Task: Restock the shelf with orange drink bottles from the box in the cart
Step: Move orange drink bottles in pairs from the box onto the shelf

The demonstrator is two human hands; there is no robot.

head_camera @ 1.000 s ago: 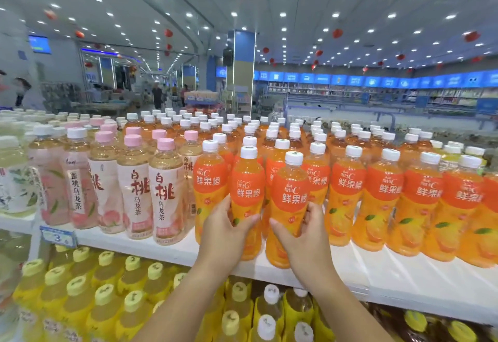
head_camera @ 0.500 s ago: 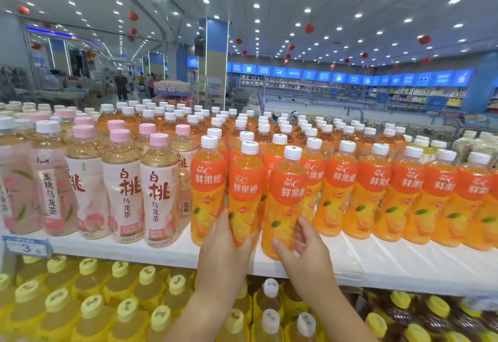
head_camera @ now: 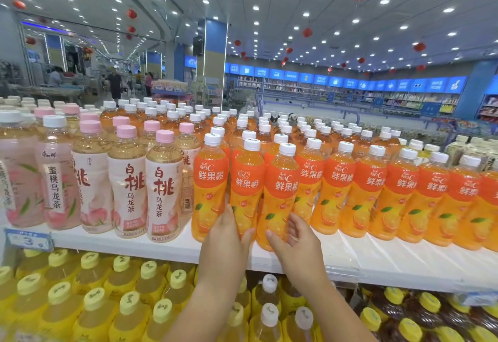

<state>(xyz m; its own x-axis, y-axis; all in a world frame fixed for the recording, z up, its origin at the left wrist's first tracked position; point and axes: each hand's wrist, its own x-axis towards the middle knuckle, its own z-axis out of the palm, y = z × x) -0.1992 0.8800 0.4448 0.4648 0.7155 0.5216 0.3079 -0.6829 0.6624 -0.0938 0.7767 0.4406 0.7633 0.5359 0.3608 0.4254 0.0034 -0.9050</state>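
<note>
Clear plastic orange drink bottles (head_camera: pixel 372 188) with white caps and orange labels stand upright in rows over the middle and right of the white shelf board (head_camera: pixel 167 250). Pink-capped peach tea bottles (head_camera: pixel 161 185) stand on the left of the shelf board. Near its front edge the left hand (head_camera: pixel 225 242) wraps fingers and thumb round the lower body of the second orange bottle (head_camera: pixel 246 185). The right hand (head_camera: pixel 299 244) loosely holds the third orange bottle (head_camera: pixel 281 193) just beside it, thumb across the front and curled fingers at its side.
</note>
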